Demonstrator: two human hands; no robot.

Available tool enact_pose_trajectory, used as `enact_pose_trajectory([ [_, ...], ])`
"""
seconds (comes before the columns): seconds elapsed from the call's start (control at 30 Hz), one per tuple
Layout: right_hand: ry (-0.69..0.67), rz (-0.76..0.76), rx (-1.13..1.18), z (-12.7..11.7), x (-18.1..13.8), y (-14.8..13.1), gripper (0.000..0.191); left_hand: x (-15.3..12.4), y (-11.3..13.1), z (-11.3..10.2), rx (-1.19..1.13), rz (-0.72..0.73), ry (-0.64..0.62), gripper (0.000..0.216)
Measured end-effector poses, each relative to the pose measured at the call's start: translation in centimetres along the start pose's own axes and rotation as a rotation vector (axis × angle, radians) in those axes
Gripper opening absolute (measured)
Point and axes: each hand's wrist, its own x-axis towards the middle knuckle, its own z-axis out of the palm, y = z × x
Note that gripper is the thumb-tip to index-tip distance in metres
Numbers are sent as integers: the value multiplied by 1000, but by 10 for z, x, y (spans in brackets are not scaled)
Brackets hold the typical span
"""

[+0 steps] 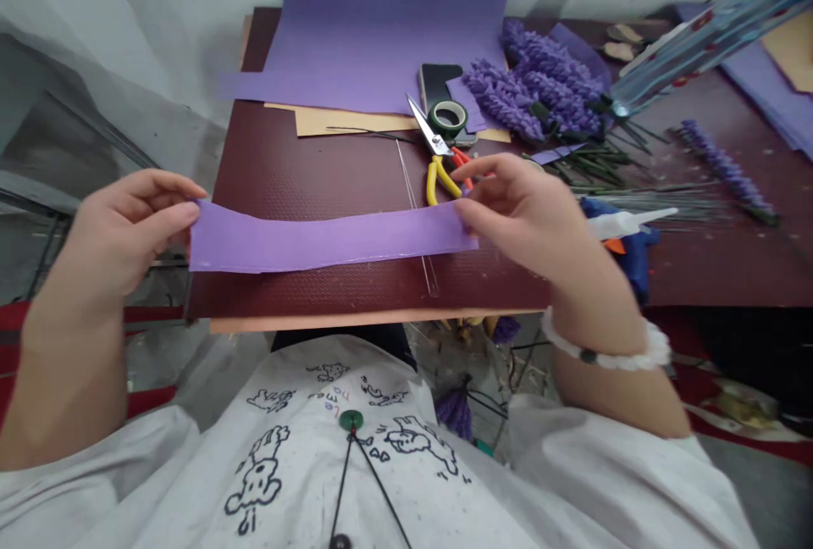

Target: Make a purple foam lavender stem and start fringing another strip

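A long purple foam strip (pixel 330 238) stretches level above the dark red table (pixel 305 176). My left hand (pixel 127 231) pinches its left end, thumb and fingers closed on the edge. My right hand (pixel 527 210) pinches the right end the same way; a white bead bracelet (pixel 610 354) circles that wrist. Just behind the strip lie yellow-handled scissors (pixel 438 159), and a thin clear rod (pixel 416 210) runs under the strip toward the table's front edge.
A big purple sheet (pixel 381 32) curves up the back wall over tan paper (pixel 356 121). A green tape roll (pixel 448 117) sits on a phone (pixel 438 79). Purple foam lavender sprigs (pixel 539 91), green wire stems (pixel 610 168) and a glue gun (pixel 626 227) fill the right side.
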Motion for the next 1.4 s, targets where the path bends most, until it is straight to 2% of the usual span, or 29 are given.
enact_pose_trajectory([
  [0.13, -42, 95, -427, -35, -1, 16, 22, 6, -4, -26, 244, -14, -36, 20],
  [0.27, -78, 99, -794, -55, -1, 46, 21, 18, -20, -48, 385, -17, -279, 38],
  [0.3, -37, 84, -857, -58, 0, 55, 19, 21, -26, -53, 406, -27, -328, 40],
  [0.37, 87, 11, -911, -61, 1, 66, 14, 26, -40, -61, 451, -76, -344, 42],
  [0.47, 184, -119, -928, -58, 2, 59, 11, 30, -56, -68, 451, -140, -377, 49],
  [0.53, 152, -88, -985, -49, 2, 39, 4, 30, -63, -68, 428, -168, -374, 51],
  [0.6, 69, -62, -987, -33, 3, 13, 18, 28, -66, -67, 408, -203, -353, 52],
  [0.7, -116, -210, -840, 3, 6, -17, 25, 24, -70, -63, 370, -221, -327, 49],
  [0.8, -290, -395, -664, 40, 11, -32, 29, 20, -75, -63, 378, -178, -332, 42],
  [0.93, -477, -429, -680, 68, 23, -39, 21, 14, -80, -68, 375, -60, -364, 25],
  [1.03, -465, -403, -804, 73, 33, -40, 22, 11, -79, -70, 367, -3, -375, 13],
  [1.13, -443, -417, -899, 76, 40, -39, 23, 6, -79, -68, 372, 29, -312, 10],
  [1.27, -408, -500, -957, 82, 36, -35, 26, -3, -81, -65, 417, 93, -207, 9],
  [1.4, -318, -543, -976, 86, 28, -29, 27, -17, -80, -67, 522, 211, -170, 3],
])
